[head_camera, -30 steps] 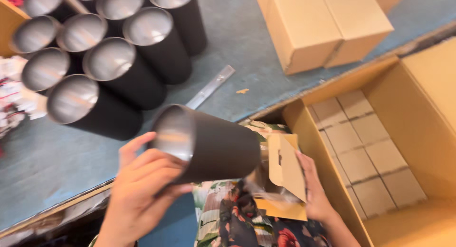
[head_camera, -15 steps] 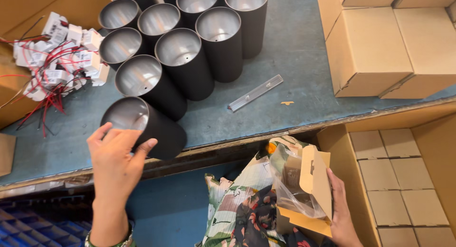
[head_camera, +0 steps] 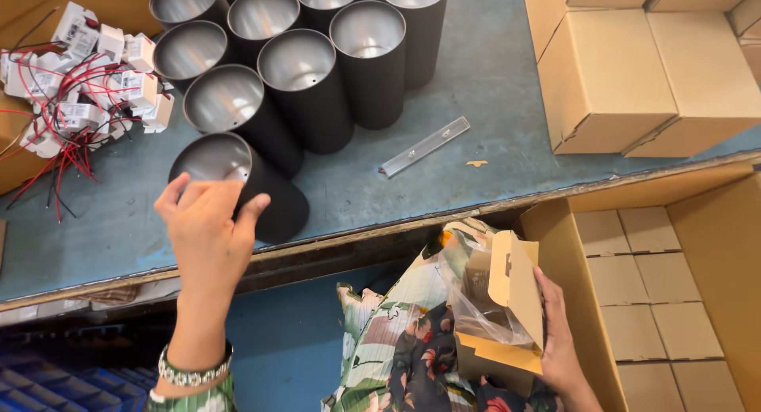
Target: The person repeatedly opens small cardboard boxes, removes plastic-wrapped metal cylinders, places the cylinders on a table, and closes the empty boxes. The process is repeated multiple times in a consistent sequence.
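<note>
My left hand (head_camera: 208, 231) rests on the rim of a black cylinder (head_camera: 261, 191) standing near the front edge of the blue-grey table (head_camera: 491, 79); its fingers curl over the rim. Behind it stand several more black cylinders (head_camera: 305, 87) with silvery insides. My right hand (head_camera: 555, 333) holds a small open cardboard box (head_camera: 507, 301) with a clear plastic bag (head_camera: 476, 309) in it, low over my lap and the flowered cloth.
A pile of white parts with red and black wires (head_camera: 75, 95) lies at the left. A flat metal strip (head_camera: 424, 146) lies mid-table. Closed cardboard boxes (head_camera: 634, 71) stand at the right; a large open carton (head_camera: 658, 301) holds several small boxes.
My left hand carried the black cylinder from over my lap to the table and stood it beside the others. My right hand kept the small box in place.
</note>
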